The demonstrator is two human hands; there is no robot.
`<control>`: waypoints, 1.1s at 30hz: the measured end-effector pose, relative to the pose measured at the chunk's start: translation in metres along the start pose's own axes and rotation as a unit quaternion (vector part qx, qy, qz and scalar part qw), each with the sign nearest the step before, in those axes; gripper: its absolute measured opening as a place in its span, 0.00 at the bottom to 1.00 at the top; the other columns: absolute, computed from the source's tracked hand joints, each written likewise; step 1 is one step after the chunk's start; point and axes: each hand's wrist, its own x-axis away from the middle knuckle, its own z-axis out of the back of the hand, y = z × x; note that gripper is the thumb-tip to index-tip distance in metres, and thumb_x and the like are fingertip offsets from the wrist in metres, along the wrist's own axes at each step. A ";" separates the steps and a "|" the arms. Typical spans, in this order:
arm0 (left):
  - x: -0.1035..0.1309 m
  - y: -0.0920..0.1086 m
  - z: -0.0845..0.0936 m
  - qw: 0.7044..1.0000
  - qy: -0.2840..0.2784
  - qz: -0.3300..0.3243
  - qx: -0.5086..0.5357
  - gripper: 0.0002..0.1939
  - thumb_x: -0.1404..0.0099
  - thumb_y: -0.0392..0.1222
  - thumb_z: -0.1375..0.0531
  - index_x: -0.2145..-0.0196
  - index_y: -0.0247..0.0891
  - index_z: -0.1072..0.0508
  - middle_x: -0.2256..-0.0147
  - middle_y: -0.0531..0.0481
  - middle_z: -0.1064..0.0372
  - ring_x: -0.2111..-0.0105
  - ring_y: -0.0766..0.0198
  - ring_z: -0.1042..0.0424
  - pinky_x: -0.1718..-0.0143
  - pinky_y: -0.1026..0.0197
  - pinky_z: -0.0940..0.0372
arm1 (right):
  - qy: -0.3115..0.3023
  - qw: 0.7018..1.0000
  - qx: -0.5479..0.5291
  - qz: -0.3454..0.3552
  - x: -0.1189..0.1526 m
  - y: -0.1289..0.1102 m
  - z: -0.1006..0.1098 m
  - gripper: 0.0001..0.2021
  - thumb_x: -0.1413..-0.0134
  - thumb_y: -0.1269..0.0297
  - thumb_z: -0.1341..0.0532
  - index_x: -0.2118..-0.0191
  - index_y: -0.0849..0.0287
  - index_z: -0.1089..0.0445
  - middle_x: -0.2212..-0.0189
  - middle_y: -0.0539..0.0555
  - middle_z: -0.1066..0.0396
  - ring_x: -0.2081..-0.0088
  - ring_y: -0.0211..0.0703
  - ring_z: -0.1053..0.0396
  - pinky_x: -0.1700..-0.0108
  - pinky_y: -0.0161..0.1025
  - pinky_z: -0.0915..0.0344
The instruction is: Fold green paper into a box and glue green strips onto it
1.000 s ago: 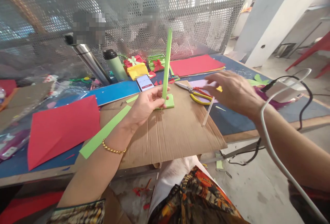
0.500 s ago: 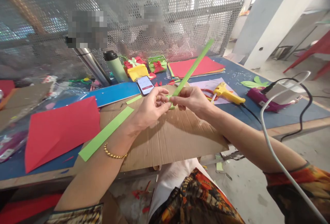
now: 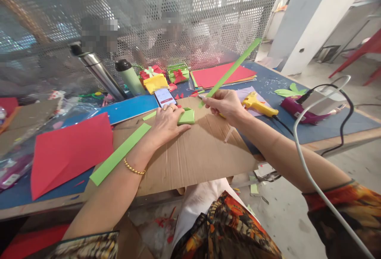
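Observation:
My left hand [image 3: 169, 124] rests on the cardboard with its fingers and thumb around the left end of a small folded green paper box [image 3: 188, 116]. To the right, my right hand [image 3: 225, 104] pinches the lower end of a long, narrow green paper strip [image 3: 235, 67], which slants up and away. By its fingertips a small metallic tip shows, and a bit of yellow-orange peeks out below the palm; what these belong to I cannot make out. A wider green paper strip [image 3: 120, 153] lies beside my left forearm. A phone [image 3: 164, 97] lies just beyond my left hand.
The cardboard sheet [image 3: 190, 163] covers the table's front. A yellow glue gun [image 3: 260, 105] lies at right, near a purple power bank-like block [image 3: 303, 110] and a hanging white cable [image 3: 303, 147]. Red paper [image 3: 71, 151] lies left; a flask [image 3: 102, 74] and green bottle [image 3: 130, 77] stand behind.
My hands have moved apart. The left has settled on the green box, now more visible; the right has carried the narrow strip slightly right. The red-orange loops near the glue gun no longer show.

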 end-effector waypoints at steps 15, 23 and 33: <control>-0.001 0.001 0.008 0.997 -0.053 0.012 0.051 0.10 0.27 0.40 0.41 0.64 0.36 0.21 0.62 0.40 0.26 0.57 0.49 0.27 0.52 0.49 0.39 | -0.030 0.999 0.030 0.002 0.001 0.008 -0.003 0.13 0.53 0.63 0.29 0.80 0.61 0.30 0.87 0.46 0.35 0.86 0.28 0.43 0.84 0.30 0.48; 0.002 0.007 0.017 0.999 -0.018 0.040 0.027 0.27 0.37 0.46 0.30 0.44 0.36 0.28 0.43 0.32 0.32 0.42 0.35 0.35 0.42 0.41 0.46 | -0.053 0.998 0.028 0.014 0.005 0.005 -0.004 0.14 0.55 0.60 0.28 0.79 0.61 0.30 0.84 0.46 0.34 0.85 0.28 0.42 0.84 0.31 0.48; 0.000 0.000 0.014 0.985 -0.087 0.046 0.141 0.14 0.42 0.52 0.29 0.65 0.42 0.24 0.69 0.50 0.25 0.64 0.53 0.29 0.53 0.52 0.43 | -0.070 0.994 0.072 0.040 0.010 0.004 -0.006 0.12 0.51 0.64 0.32 0.79 0.60 0.31 0.85 0.45 0.36 0.85 0.29 0.42 0.83 0.31 0.47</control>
